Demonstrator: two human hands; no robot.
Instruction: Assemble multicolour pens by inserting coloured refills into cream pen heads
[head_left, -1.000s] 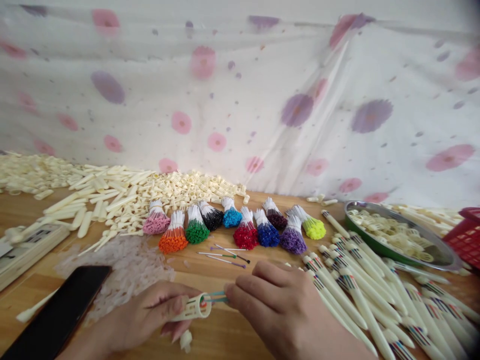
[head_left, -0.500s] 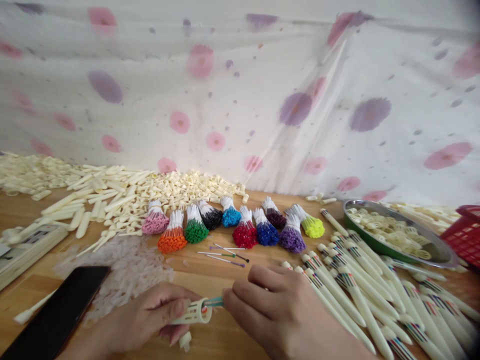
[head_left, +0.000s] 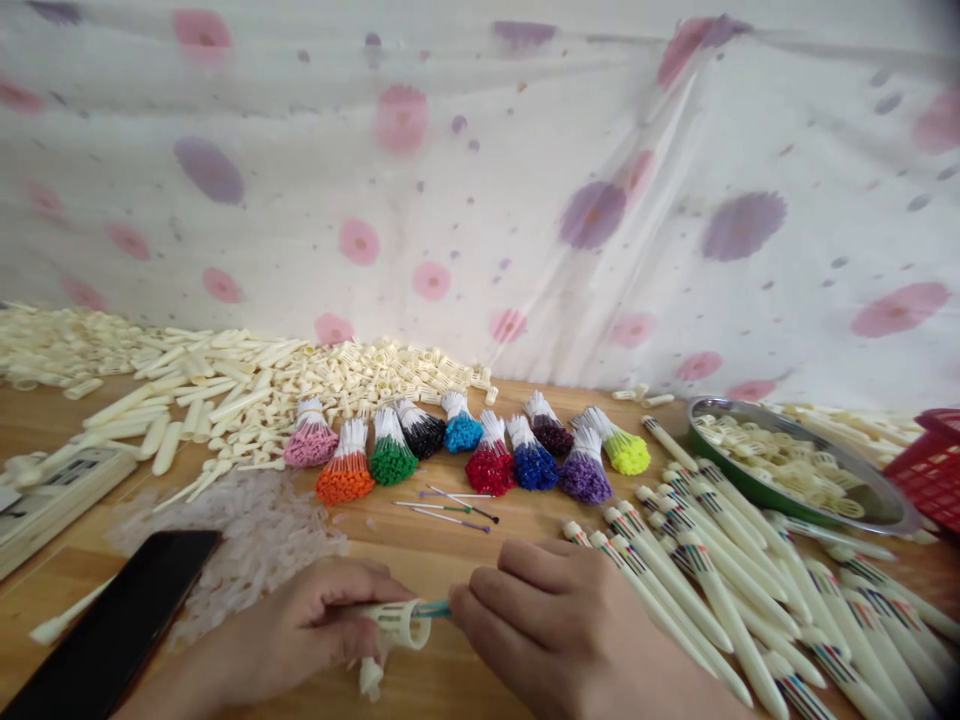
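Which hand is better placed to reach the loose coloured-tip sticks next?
The right hand, I'd judge: it lies closer to the loose sticks, though it would have to release the turquoise piece it pinches. The left hand is farther, gripping the slotted tube.

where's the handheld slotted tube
In the head view, low and left of centre, the slotted tube is in the left hand, facing the right hand.

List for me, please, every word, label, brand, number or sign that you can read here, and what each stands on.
No text can be read anywhere in the picture.
White power strip: any marking is too small and blurred to read.
Phone: dark screen, no lettering seen.
Floral sheet: printed blossoms and spots, no words seen.
Slotted tube in the left hand: no legible marking.
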